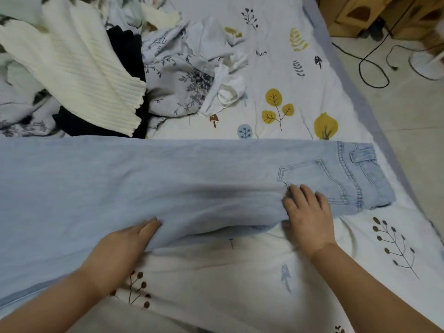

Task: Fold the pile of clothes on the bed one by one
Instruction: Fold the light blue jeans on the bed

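Note:
A pair of light blue jeans (192,179) lies flat across the bed, waistband and back pocket (310,176) to the right, legs running off the left edge of view. My left hand (120,248) holds the near edge of the jeans, its fingers hidden under the fabric. My right hand (307,217) grips the same edge near the pocket, fingers on top and thumb below. The edge between my hands is lifted slightly off the sheet. Behind the jeans sits the pile: a cream ribbed sweater (72,68), a dark garment (127,49) and a crumpled floral white garment (187,75).
The bedsheet (300,92) is white with leaf and mushroom prints. The bed's right edge (360,99) runs diagonally. Beyond it is a tiled floor with black cables (370,68), a white fan base (427,66) and wooden furniture (360,15).

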`<control>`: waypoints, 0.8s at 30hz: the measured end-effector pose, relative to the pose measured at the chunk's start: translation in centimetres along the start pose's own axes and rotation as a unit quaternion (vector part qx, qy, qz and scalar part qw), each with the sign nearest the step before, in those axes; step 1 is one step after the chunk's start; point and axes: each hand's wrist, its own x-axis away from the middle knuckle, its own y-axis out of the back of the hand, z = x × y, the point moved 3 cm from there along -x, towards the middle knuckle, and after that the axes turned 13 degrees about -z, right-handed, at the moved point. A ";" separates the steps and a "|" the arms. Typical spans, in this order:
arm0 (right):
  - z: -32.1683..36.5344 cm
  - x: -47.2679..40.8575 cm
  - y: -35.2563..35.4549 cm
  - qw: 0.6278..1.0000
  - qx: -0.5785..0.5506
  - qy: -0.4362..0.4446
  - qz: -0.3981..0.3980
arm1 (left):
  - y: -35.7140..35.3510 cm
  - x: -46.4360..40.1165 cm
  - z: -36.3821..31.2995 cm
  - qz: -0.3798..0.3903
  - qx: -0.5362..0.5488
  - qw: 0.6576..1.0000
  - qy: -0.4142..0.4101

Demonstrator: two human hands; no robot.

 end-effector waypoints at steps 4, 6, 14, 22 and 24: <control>-1.9 0.4 4.0 0.997 -0.054 0.014 -0.059 | 1.6 1.3 1.1 0.062 0.023 0.998 -0.014; -1.7 2.1 4.9 0.995 -0.070 0.023 -0.060 | 1.1 2.7 1.1 0.075 0.023 0.996 -0.035; -1.8 5.4 3.5 0.976 -0.193 -0.078 0.069 | 0.8 -0.3 -3.7 0.007 0.050 0.997 -0.058; -13.5 3.1 2.1 0.820 -0.050 -0.565 0.071 | -5.8 -8.2 -13.9 -0.035 0.066 0.997 0.020; -15.4 3.8 0.6 0.758 -0.113 -0.630 0.125 | -7.9 -8.4 -14.5 -0.005 0.057 0.998 0.035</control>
